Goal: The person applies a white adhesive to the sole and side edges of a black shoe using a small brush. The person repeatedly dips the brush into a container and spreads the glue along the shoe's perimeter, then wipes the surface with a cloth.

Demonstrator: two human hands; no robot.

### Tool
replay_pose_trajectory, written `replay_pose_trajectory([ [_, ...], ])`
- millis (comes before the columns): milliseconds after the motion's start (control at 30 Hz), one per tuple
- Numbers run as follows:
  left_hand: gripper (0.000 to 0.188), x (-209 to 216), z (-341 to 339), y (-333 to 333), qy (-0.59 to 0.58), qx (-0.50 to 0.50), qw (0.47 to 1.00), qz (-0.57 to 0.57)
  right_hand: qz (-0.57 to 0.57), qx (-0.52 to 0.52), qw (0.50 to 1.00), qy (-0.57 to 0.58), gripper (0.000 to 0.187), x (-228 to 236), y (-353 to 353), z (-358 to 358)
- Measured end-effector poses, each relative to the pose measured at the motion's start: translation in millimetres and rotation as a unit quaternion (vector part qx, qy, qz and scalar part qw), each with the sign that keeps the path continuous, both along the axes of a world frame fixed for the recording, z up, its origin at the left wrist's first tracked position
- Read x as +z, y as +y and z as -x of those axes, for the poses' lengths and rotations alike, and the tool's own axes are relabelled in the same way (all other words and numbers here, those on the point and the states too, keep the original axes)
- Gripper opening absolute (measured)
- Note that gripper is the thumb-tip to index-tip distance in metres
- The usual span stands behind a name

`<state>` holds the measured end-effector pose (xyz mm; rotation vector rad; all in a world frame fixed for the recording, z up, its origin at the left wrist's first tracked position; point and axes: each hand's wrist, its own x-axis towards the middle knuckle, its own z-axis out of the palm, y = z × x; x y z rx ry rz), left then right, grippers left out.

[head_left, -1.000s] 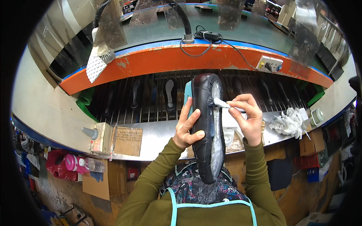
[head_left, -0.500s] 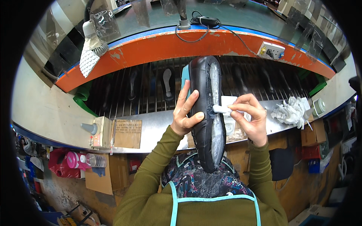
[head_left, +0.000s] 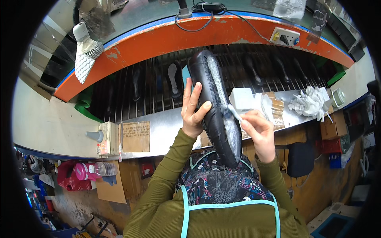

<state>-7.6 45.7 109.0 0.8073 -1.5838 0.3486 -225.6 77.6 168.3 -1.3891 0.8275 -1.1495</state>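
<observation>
A black padded shoe upper (head_left: 216,123) is stretched over a teal last (head_left: 186,75), tilted with its far end leaning left. A whitish strip runs along its underside. My left hand (head_left: 194,113) grips its left side, thumb on the black material and fingers stretched along the side. In my right hand (head_left: 258,133), thumb and fingers pinch a small white brush-like applicator (head_left: 235,112). Its tip touches the underside near the middle, by a dark patch on the strip; the tip's exact shape is too small to tell.
Behind the shoe, soles (head_left: 173,77) lie on a roller conveyor (head_left: 154,91) under an orange beam (head_left: 158,43). On the metal ledge stand a white container (head_left: 241,99), crumpled white wipes (head_left: 308,104) and a cardboard piece (head_left: 136,137). A lamp (head_left: 85,59) hangs at left.
The shoe has tilted, its far end going left and its near end right. My right hand has turned and moved slightly left and down, with the applicator still at the underside. The head view has shifted.
</observation>
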Motion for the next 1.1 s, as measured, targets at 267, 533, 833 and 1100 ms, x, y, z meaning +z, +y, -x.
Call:
replay_pose_trajectory([
  [267,0.062,-10.4,-1.3,4.6,-0.003,0.03,0.999,-0.043,0.048,-0.074,0.994,0.07,0.019,-12.8,28.8,1.9],
  [533,0.06,-11.5,-3.8,9.5,-0.024,0.03,0.998,-0.051,0.148,-0.121,0.974,0.125,0.018,-7.0,5.7,-10.8],
  [833,0.061,-8.9,-10.2,9.9,-0.03,0.037,0.998,-0.046,0.235,-0.081,0.961,0.122,0.019,-8.7,-25.7,-13.6],
  [1100,0.064,-8.9,-14.5,8.4,-0.017,0.041,0.995,-0.084,0.186,0.022,0.977,0.106,0.017,-18.8,-22.3,-0.4],
])
